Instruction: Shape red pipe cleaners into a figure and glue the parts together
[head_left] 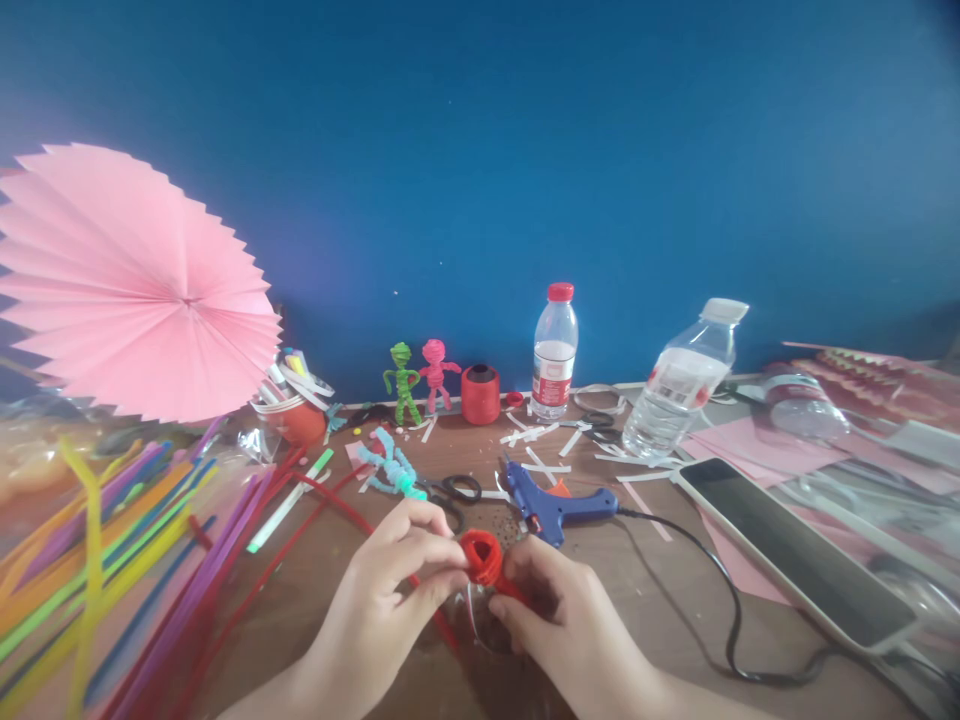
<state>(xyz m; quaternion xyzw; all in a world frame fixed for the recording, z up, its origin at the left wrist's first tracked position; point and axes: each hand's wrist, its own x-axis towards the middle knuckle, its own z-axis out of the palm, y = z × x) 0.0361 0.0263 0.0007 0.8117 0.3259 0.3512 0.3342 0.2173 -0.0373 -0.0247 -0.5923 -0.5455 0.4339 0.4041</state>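
Note:
Between my two hands is a small coiled red pipe-cleaner piece (482,556), rounded with an opening in its top. The thumb and fingertips of my left hand (405,590) pinch its left side. My right hand (559,610) has its fingers curled around the red material at the lower right. Just behind the hands lie a blue glue gun (555,505), black-handled scissors (459,490) and a light blue pipe-cleaner figure (396,468). Long red pipe cleaners (281,555) run across the table on the left and pass behind my left hand.
Green (403,383) and pink (436,375) figures stand near the wall beside a red spool (480,396). Two bottles (555,355) (682,385) stand farther right. A phone (795,550) and black cable lie at right, colored pipe cleaners (112,540) at left, below a pink paper fan (142,290).

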